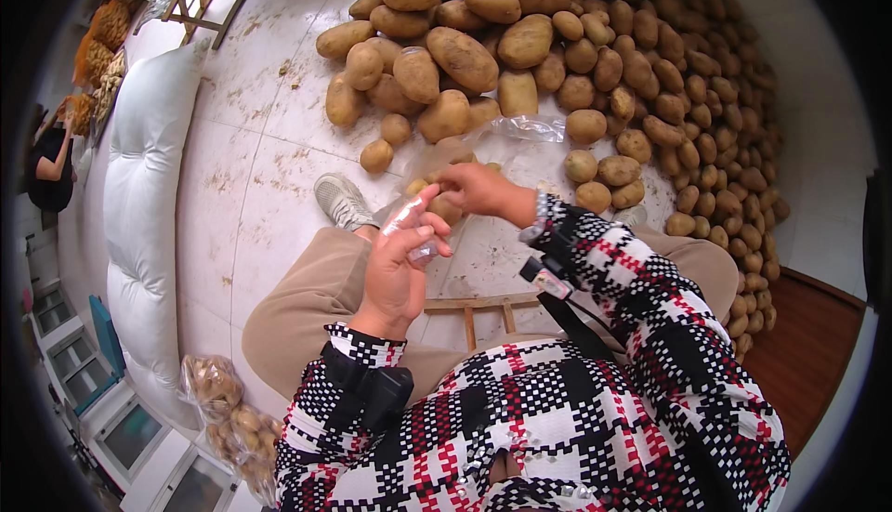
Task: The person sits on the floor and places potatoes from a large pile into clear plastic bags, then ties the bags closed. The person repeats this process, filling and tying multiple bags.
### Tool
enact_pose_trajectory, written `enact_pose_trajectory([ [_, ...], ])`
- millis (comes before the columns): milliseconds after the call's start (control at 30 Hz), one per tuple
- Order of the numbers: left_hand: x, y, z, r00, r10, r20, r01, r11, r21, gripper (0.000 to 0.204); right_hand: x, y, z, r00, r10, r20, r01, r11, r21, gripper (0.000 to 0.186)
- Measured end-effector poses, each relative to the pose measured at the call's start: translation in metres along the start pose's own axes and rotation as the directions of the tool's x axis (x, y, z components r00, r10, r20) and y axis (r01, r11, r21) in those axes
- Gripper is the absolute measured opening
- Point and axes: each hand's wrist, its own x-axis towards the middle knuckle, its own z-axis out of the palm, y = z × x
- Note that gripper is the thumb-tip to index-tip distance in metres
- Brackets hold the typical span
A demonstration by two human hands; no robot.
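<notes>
My left hand (395, 275) is raised over my lap with the index finger pointing up. Shiny clear plastic (424, 254) is caught between its fingers and thumb. Just to the right and a little farther off, my right hand (488, 191) is closed in a pinch on a clear plastic bag (530, 128). The two hands almost meet at the fingertips. Some potatoes show through the thin plastic beyond and below the fingers, partly hidden by them. Near the bag, a small loose potato (376, 156) lies on the floor.
A big heap of potatoes (641, 66) spreads from the far middle along the right wall. At left lies a long white cushion (149, 224); bagged potatoes (237, 424) sit beside its near end. A wooden stool (209, 1) stands far left. Another person (51, 164) is at the left edge.
</notes>
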Motion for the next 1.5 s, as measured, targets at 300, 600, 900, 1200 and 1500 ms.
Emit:
enact_pose_trajectory([
  [300, 0.003, 0.005, -0.007, 0.999, 0.025, -0.044, -0.026, 0.999, -0.019, 0.048, -0.024, 0.033, -0.088, 0.645, -0.267, -0.716, -0.288, 0.783, -0.552, 0.025],
  [600, 0.0, 0.007, -0.012, 0.982, 0.011, -0.19, -0.007, 1.0, 0.022, 0.039, -0.017, 0.051, -0.09, 0.838, 0.432, -0.335, -0.407, 0.902, 0.144, 0.016],
  [900, 0.016, 0.003, -0.031, 0.901, 0.014, -0.433, -0.095, 0.982, -0.165, 0.023, -0.017, 0.003, -0.065, 0.872, 0.483, -0.078, -0.411, 0.81, 0.418, 0.013],
  [1200, 0.026, 0.011, -0.061, 0.913, 0.163, -0.375, -0.213, 0.972, -0.097, 0.013, 0.013, -0.053, -0.046, 0.863, 0.484, -0.145, -0.43, 0.854, 0.292, 0.01],
  [1500, 0.01, 0.023, -0.071, 0.883, 0.289, -0.37, -0.308, 0.951, 0.008, 0.013, 0.022, -0.08, -0.02, 0.877, 0.463, -0.126, -0.399, 0.849, 0.346, 0.007],
])
